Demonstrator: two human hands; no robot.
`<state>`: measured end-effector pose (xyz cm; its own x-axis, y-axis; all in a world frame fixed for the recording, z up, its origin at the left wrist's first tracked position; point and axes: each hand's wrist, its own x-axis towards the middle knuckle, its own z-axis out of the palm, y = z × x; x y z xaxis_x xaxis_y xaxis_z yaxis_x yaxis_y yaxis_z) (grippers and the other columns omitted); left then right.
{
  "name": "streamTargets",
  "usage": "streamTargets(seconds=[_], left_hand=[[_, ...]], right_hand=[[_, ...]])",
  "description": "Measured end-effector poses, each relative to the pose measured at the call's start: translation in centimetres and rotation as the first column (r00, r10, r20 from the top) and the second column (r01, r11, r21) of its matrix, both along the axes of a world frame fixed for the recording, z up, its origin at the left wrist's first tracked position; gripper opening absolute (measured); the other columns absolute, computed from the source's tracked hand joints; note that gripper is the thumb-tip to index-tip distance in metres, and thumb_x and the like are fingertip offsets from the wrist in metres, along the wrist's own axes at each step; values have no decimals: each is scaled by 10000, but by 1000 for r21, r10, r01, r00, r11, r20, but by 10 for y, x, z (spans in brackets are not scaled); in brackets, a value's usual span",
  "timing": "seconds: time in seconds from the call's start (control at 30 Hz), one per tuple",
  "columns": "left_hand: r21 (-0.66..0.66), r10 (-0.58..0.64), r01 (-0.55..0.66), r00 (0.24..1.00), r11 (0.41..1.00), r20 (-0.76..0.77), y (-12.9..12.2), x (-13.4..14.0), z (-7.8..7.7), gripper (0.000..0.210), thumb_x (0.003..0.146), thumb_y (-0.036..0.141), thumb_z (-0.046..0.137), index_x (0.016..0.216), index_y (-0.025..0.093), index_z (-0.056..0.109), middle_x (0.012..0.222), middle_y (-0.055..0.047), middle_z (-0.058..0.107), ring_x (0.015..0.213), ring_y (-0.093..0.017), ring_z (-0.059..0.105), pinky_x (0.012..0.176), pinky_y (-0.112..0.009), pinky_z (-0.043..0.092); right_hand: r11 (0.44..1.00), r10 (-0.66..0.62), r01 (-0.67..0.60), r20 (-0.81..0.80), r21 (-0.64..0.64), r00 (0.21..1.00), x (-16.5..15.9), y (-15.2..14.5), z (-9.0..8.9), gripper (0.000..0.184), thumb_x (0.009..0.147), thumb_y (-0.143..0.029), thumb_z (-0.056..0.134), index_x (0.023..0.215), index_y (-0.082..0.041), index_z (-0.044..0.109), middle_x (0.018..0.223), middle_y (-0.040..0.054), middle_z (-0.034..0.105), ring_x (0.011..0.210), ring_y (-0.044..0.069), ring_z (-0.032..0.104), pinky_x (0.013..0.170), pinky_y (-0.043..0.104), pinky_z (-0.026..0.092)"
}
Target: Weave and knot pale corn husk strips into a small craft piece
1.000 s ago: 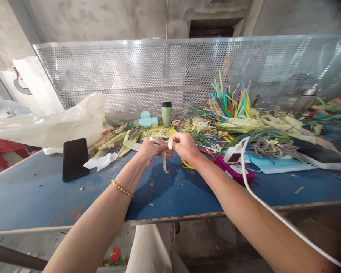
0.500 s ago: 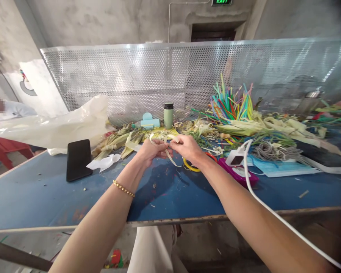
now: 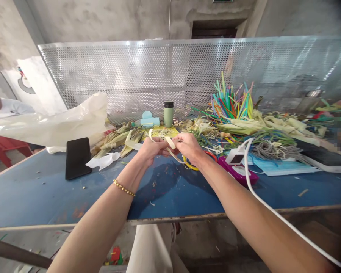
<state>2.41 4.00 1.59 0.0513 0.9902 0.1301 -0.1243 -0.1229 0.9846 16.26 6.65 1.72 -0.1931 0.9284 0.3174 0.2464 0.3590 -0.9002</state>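
Observation:
My left hand [image 3: 151, 150] and my right hand [image 3: 188, 147] meet above the middle of the blue table [image 3: 108, 204], fingers closed on a pale corn husk strip [image 3: 170, 143]. One end curls up over the left hand; another part hangs below the fingers toward the right. The fingertips partly cover each other, so the exact grip is hidden. Dried corn husks [image 3: 116, 140] lie beyond the left hand. Close to the right wrist are a yellow ring [image 3: 190, 163] and a red-orange piece [image 3: 211, 155], which the forearm partly covers.
A black phone [image 3: 78, 158], white scrap [image 3: 103, 161] and plastic sheet [image 3: 53, 123] lie left. Behind stand a green bottle [image 3: 168, 115] and a perforated metal screen [image 3: 130, 79]. Right are colourful strips [image 3: 231, 102], a purple box [image 3: 238, 170] and a white cable [image 3: 272, 216]. People sit at both sides.
The hands have drawn closer together, and the strip between them has shifted, now looping over the right fingers. A person has come into view at the right edge.

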Motion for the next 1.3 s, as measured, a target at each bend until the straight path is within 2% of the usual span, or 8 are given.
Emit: streamTargets(seconds=[0.3, 0.43, 0.57, 0.67, 0.77, 0.97, 1.13, 1.3], left_hand=[[19, -21, 21, 1000, 1000, 9, -3, 1, 2, 106, 617, 130, 681, 540, 105, 612, 525, -63, 639, 454, -148, 598, 535, -290, 518], [-3, -36, 36, 998, 999, 52, -2, -1, 1, 88, 627, 148, 688, 590, 110, 617, 599, -86, 675, 527, -178, 644, 603, -321, 534], [-17, 110, -108, 987, 994, 115, 3, -4, -1, 94, 651, 174, 688, 679, 131, 610, 684, -73, 691, 619, -209, 681, 632, -316, 512], [9, 215, -217, 972, 976, 90, 5, -2, -4, 98, 666, 198, 669, 708, 154, 593, 688, -33, 673, 607, -182, 664, 585, -276, 473], [60, 165, -166, 986, 984, 14, 5, 0, -7, 127, 670, 255, 674, 693, 158, 595, 631, -18, 643, 577, -151, 626, 561, -250, 445], [94, 17, -14, 1000, 995, -23, 4, -1, -7, 166, 651, 295, 689, 655, 142, 625, 593, -31, 624, 550, -147, 592, 568, -278, 467], [115, 125, -127, 992, 985, 23, 5, 1, -5, 94, 544, 133, 701, 588, 123, 618, 565, -8, 602, 519, -124, 565, 574, -279, 484], [137, 112, -114, 993, 984, 22, 5, 1, -7, 111, 548, 183, 703, 549, 120, 611, 523, -13, 589, 510, -128, 557, 564, -282, 485]], right_hand=[[995, 27, -37, -108, -93, 994, -2, -1, 0, 84, 706, -136, 663, 653, -143, 599, 504, 35, 640, 455, 174, 616, 455, 280, 531], [999, 13, -16, -71, -50, 997, 1, 3, 0, 123, 742, -230, 691, 722, -143, 607, 573, 29, 655, 480, 150, 617, 439, 244, 511], [991, -133, 133, 21, -23, 991, 4, 4, 0, 304, 788, -440, 659, 855, -148, 610, 718, 76, 697, 488, 144, 628, 390, 216, 453], [998, -55, 55, 190, 5, 980, 2, 3, -2, 392, 820, -516, 584, 706, -144, 629, 624, 76, 674, 471, 160, 630, 399, 226, 437], [995, 56, -74, 240, 66, 969, -1, 3, -5, 347, 819, -429, 607, 620, -145, 630, 587, 51, 664, 520, 170, 653, 436, 221, 439], [994, 83, -93, 157, 59, 984, -1, 4, -7, 223, 790, -267, 619, 613, -132, 625, 559, 23, 648, 429, 127, 602, 416, 205, 414], [991, 133, -131, 84, -28, 988, -1, 1, -5, 127, 758, -165, 618, 640, -119, 631, 558, 19, 630, 397, 106, 578, 381, 188, 392], [986, 164, -162, 51, -39, 985, 0, 2, -6, 120, 744, -152, 632, 629, -124, 614, 517, -4, 597, 372, 93, 554, 375, 185, 401]])
